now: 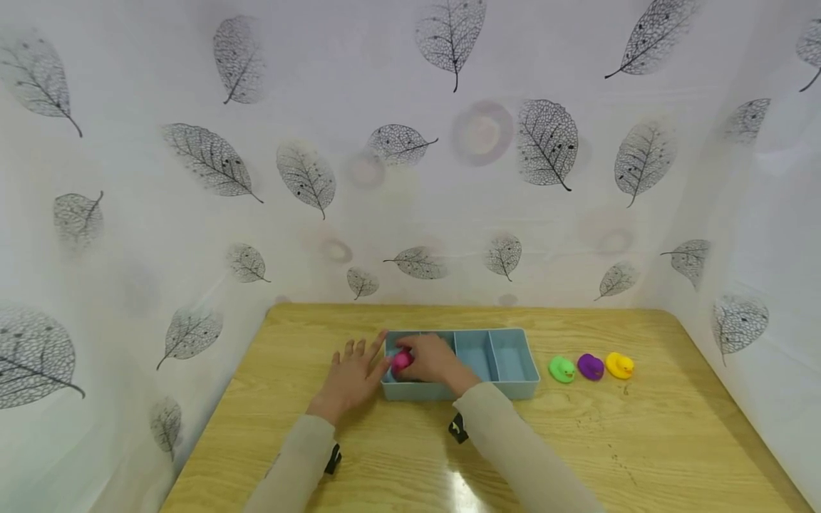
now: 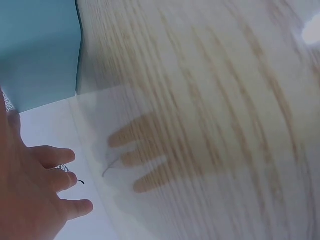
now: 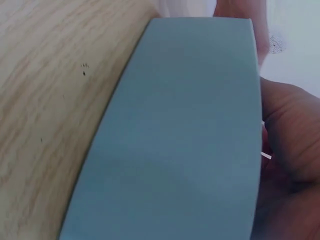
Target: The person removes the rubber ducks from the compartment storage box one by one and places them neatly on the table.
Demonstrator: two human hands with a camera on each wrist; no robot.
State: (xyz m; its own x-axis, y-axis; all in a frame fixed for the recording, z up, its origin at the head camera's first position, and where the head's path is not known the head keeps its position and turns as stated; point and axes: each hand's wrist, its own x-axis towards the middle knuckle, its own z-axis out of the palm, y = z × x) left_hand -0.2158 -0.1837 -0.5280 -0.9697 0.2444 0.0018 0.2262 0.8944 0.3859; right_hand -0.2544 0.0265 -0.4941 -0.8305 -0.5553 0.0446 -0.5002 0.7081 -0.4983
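A pale blue tray (image 1: 462, 390) with several compartments in a row stands on the wooden table. My right hand (image 1: 432, 358) reaches into its left end and pinches a small pink toy duck (image 1: 402, 361), partly hidden by the fingers. In the right wrist view the tray's front wall (image 3: 180, 130) hides most of that hand (image 3: 295, 135). My left hand (image 1: 353, 376) lies at the tray's left end with fingers spread, thumb and index finger right at the rim. In the left wrist view, fingers of the left hand (image 2: 37, 190) extend beside the tray's end wall (image 2: 40, 50).
Right of the tray, a green toy duck (image 1: 562, 369), a purple toy duck (image 1: 591, 367) and a yellow toy duck (image 1: 619, 365) stand in a row on the table (image 1: 398, 456). Behind the table hangs a white leaf-patterned curtain (image 1: 410, 206).
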